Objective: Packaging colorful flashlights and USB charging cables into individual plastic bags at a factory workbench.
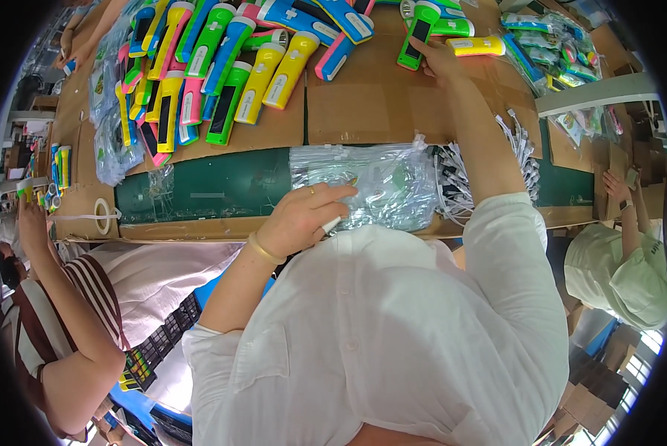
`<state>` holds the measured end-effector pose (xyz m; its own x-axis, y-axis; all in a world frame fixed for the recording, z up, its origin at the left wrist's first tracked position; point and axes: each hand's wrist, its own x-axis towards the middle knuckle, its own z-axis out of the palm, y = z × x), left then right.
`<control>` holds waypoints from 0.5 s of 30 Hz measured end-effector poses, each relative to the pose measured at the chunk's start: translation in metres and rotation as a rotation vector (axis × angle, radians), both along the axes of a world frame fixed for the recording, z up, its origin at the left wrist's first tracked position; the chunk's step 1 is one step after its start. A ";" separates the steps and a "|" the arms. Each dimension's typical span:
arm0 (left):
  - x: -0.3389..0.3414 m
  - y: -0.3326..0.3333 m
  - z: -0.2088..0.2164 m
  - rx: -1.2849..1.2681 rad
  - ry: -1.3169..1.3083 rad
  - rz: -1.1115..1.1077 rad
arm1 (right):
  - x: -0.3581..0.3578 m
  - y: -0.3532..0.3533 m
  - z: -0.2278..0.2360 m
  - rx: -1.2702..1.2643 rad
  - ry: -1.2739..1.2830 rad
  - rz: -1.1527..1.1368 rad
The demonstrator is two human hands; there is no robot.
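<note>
My right hand [436, 59] reaches far across the cardboard-covered table [363, 111] and grips the near end of a green flashlight with a black panel [419, 33]. A yellow flashlight [476, 46] lies just right of that hand. My left hand [302, 217] rests at the table's near edge, its fingers closed on a small white piece [333, 223]. It touches the left side of a pile of clear plastic bags [378, 182]. A bundle of white cables [460, 178] lies right of the bags, partly hidden under my right arm.
A heap of green, yellow, pink and blue flashlights [214, 74] covers the far left of the table. Bagged flashlights [549, 44] lie far right. A tape roll [104, 215] sits at the left edge. One person in a striped shirt [58, 320] works at left, another in pale green [623, 267] at right.
</note>
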<state>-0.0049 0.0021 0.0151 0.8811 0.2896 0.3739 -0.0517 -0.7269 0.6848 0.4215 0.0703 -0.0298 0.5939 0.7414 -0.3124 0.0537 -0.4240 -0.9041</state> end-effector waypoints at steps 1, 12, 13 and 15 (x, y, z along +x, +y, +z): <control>0.000 -0.001 -0.002 -0.001 0.000 -0.046 | -0.011 -0.006 0.003 0.107 0.077 0.126; 0.006 0.000 -0.011 -0.068 -0.075 0.071 | -0.183 -0.159 0.071 0.247 0.043 0.767; 0.007 -0.002 -0.012 -0.067 -0.104 0.100 | -0.184 -0.161 0.070 0.175 -0.032 0.795; 0.006 -0.005 -0.012 -0.067 -0.139 0.117 | -0.181 -0.162 0.079 -0.063 -0.310 0.956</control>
<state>0.0014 -0.0025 0.0029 0.7810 0.4153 0.4665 -0.0673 -0.6866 0.7239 0.2400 -0.0917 0.0496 -0.1796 0.9369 -0.3001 0.6256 -0.1266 -0.7698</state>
